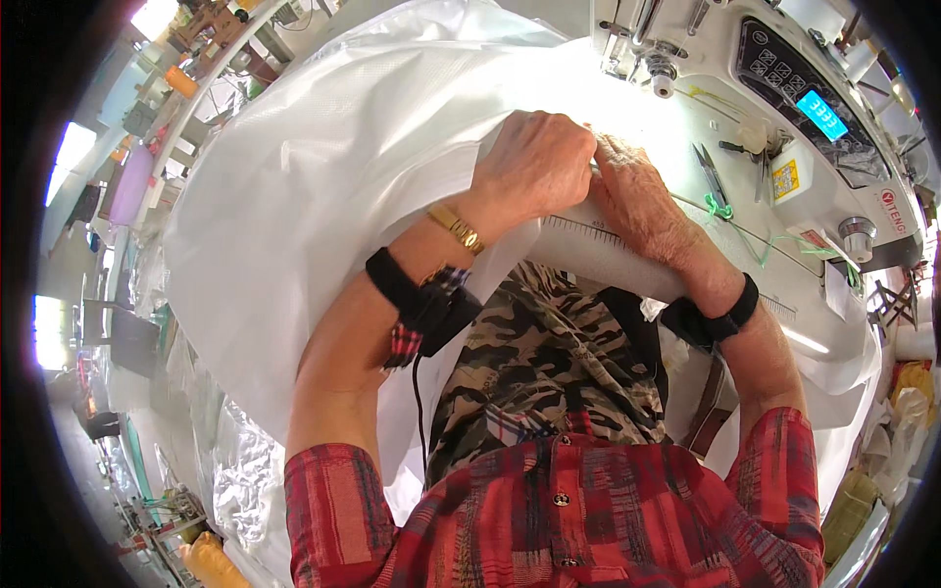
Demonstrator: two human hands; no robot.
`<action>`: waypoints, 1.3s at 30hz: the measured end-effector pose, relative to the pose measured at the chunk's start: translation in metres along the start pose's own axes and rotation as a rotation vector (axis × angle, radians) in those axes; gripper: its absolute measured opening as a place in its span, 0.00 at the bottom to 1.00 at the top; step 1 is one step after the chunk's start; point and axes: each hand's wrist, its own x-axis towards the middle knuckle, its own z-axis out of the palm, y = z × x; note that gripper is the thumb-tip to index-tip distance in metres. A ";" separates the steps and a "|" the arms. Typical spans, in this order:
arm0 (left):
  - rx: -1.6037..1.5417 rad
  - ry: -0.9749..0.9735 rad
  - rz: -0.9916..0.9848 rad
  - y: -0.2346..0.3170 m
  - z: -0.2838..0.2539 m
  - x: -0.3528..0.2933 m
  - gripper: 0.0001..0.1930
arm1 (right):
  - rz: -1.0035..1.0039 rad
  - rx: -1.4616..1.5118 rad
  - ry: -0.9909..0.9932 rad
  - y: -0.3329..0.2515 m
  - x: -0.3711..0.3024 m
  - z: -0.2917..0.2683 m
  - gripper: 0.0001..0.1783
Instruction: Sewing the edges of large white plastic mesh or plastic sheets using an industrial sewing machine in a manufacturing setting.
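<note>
A large glossy white sheet [323, 186], cloth or plastic, spreads over the table and hangs down on the left. My left hand [539, 162] is closed on its edge, knuckles up, at the front of the sewing machine [706, 39]. Close against it, my right hand [637, 191] has its fingers bent and pressed together at the same edge. The fingertips of both hands are partly hidden, and bright glare washes out the sheet just beyond them. The machine's needle area [662, 78] lies beyond and to the right of my hands.
Scissors [714, 181] with green thread tied on lie right of my right hand. A lit control panel [814, 108] is on the machine. A ruler scale [583, 227] runs along the table's front edge. Crumpled clear plastic [240, 480] hangs at lower left.
</note>
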 end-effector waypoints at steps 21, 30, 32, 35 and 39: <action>0.287 0.299 -0.278 -0.033 -0.047 -0.165 0.28 | -0.475 0.090 0.373 -0.065 -0.055 0.017 0.15; 0.226 0.330 -0.202 -0.096 -0.024 -0.157 0.31 | -0.510 0.103 -0.295 -0.124 -0.091 0.106 0.19; 0.197 0.335 -0.180 -0.097 -0.021 -0.150 0.33 | -0.495 0.108 -0.355 -0.125 -0.088 0.102 0.18; 0.180 0.341 -0.166 -0.103 -0.020 -0.148 0.33 | -0.357 0.172 -0.199 -0.141 -0.086 0.040 0.15; 0.186 0.345 -0.173 -0.110 -0.022 -0.168 0.34 | -0.473 0.464 0.405 -0.127 -0.126 -0.065 0.14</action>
